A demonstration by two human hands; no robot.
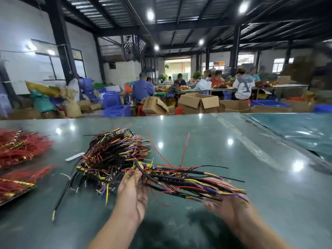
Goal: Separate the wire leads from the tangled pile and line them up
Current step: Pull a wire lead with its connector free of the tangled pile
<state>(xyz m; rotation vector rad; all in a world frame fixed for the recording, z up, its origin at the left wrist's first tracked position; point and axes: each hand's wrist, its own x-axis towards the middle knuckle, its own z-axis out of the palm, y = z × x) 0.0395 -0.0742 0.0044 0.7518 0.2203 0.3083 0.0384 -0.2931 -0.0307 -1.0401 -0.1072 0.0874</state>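
The left hand (132,193) grips a bundle of wire leads (188,182) above the green surface (251,159), long axis running left to right beside the tangled pile (111,159), while the blurred right hand (231,207) lies open-fingered beneath, fingertips hidden.

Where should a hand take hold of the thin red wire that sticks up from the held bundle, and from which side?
Probably grip the thin red wire on its bare upper stretch, coming from above right. It stands free of the multicoloured wire bundle there, while its foot is buried in the tangle by the left hand.
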